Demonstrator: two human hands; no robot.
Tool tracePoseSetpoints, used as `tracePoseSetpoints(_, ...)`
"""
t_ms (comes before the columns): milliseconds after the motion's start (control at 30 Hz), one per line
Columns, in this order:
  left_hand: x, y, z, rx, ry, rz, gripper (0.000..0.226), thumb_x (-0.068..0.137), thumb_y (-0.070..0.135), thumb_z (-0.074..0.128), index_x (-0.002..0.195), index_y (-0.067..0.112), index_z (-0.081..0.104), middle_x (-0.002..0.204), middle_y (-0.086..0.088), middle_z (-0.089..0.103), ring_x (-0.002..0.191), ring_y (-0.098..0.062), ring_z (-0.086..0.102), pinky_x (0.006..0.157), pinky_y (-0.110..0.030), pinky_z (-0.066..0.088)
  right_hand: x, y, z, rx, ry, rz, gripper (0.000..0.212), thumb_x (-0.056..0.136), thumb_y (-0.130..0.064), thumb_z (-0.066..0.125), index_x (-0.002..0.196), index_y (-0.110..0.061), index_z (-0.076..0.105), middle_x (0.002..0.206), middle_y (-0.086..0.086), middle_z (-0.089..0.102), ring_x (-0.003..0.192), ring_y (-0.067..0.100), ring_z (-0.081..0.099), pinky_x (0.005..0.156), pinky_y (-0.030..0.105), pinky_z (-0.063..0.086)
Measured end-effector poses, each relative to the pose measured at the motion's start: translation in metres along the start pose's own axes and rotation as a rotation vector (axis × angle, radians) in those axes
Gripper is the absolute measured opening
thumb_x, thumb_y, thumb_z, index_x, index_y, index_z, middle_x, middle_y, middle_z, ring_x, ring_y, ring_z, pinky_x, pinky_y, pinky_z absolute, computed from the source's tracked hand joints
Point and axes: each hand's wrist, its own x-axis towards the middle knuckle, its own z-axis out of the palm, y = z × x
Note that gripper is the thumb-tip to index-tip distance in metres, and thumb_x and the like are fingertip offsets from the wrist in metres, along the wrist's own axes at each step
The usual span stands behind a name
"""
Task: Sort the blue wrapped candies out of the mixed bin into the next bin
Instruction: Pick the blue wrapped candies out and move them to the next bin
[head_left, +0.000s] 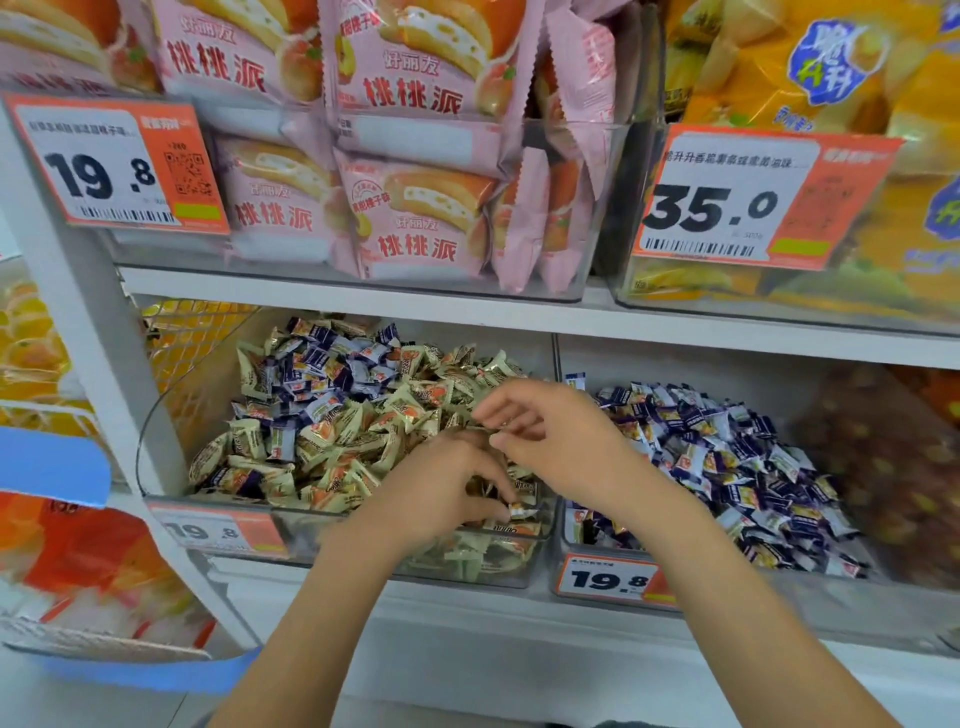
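Picking step: left hand (441, 488) pinches a small wrapped candy (521, 512) in the clear plastic mixed bin (291, 530); right hand (550, 436) hovers, fingers loosely curled, grasping nothing discernible. Next, I judge: carry blue pieces to the adjoining clear bin (587, 540).

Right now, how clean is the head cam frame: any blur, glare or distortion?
Head view: even, flat lighting with no hard shadows; wide-angle bend tilts the shelf post and shelf edges; both hands and the candy at the left hand's fingertips are softly motion-blurred; frame edges smear, the right bag bin is out of focus; faint glare on the clear mixed bin front.
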Motion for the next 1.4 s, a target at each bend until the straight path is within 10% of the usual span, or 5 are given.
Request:
tracePoseSetpoints(267,0.006,0.004,-0.001,0.121,-0.197,-0.069,0.033,0.079,0.038,0.07,0.111,0.033,0.066,0.126,0.01,0.044,0.122,-0.015,0.036,0.109,-0.046,0.027,-0.004,-0.003,-0.01,0.017,-0.002,0.019,0.02,0.085,-0.006,0.065,0.095,-0.024,0.069,0.095,-0.005,0.067,0.086,0.01,0.063,0.077,0.018,0.052)
tracePoseSetpoints(467,-0.007,0.018,0.0,0.082,0.417,-0.08,0.024,0.085,0.048,0.056,0.095,0.03,0.068,0.117,0.016,0.049,0.116,-0.018,0.035,0.095,-0.04,0.032,-0.006,-0.003,-0.021,-0.023,0.059,0.057,0.022,0.085,-0.022,0.068,0.101,-0.036,0.062,0.091,-0.012,0.064,0.075,0.005,0.058,0.066,0.015,0.043)
tracePoseSetpoints(800,-0.024,0.022,-0.014,-0.313,0.567,-0.303,0.025,0.08,0.023,0.072,0.095,0.023,0.052,0.076,0.01,0.062,0.069,-0.002,0.059,0.059,-0.009,0.046,-0.006,0.0,-0.032,-0.243,0.436,0.126,0.011,0.085,-0.01,0.065,0.079,-0.016,0.072,0.077,-0.004,0.067,0.074,0.013,0.061,0.073,0.027,0.049)
tracePoseSetpoints(1267,-0.139,-0.059,-0.084,0.055,0.544,-0.717,0.01,0.084,0.021,0.066,0.078,0.029,0.063,0.075,0.009,0.061,0.055,-0.008,0.052,0.047,-0.024,0.035,0.045,-0.049,0.078,-0.442,0.028,-0.139,0.02,0.094,-0.015,0.052,0.107,-0.024,0.064,0.095,-0.002,0.068,0.056,0.001,0.048,0.057,0.021,0.045)
tracePoseSetpoints(1400,-0.145,-0.066,-0.09,-0.009,0.528,-0.74,0.013,0.084,0.023,0.067,0.075,0.031,0.06,0.073,0.008,0.059,0.048,-0.01,0.05,0.044,-0.023,0.035,0.081,-0.05,0.134,-0.42,-0.182,-0.178,0.036,0.09,-0.018,0.06,0.124,-0.028,0.055,0.125,0.002,0.059,0.105,0.02,0.058,0.085,0.039,0.051)
